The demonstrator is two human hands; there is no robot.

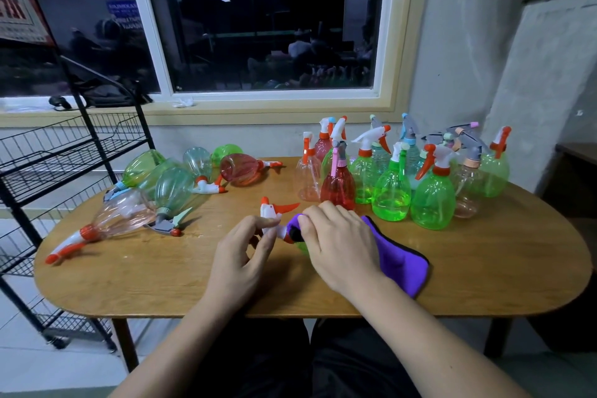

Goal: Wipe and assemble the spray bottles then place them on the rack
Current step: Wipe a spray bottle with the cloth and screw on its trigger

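Left hand (248, 249): fingers curled, thumb and fingertips pinched the white spray head (269, 220) below its orange trigger.
Right hand (336, 242): curled over the purple cloth (397, 258), gripping it around a green bottle (302, 248) that was mostly hidden.
Risk: so light a pinch might let the spray head seat crooked, or the cloth might catch at the neck.
Bench (161, 271): lying bottles (168, 184) to the left, upright bottles (433, 200) behind.
Rack (64, 171): beside the bench, to the left.
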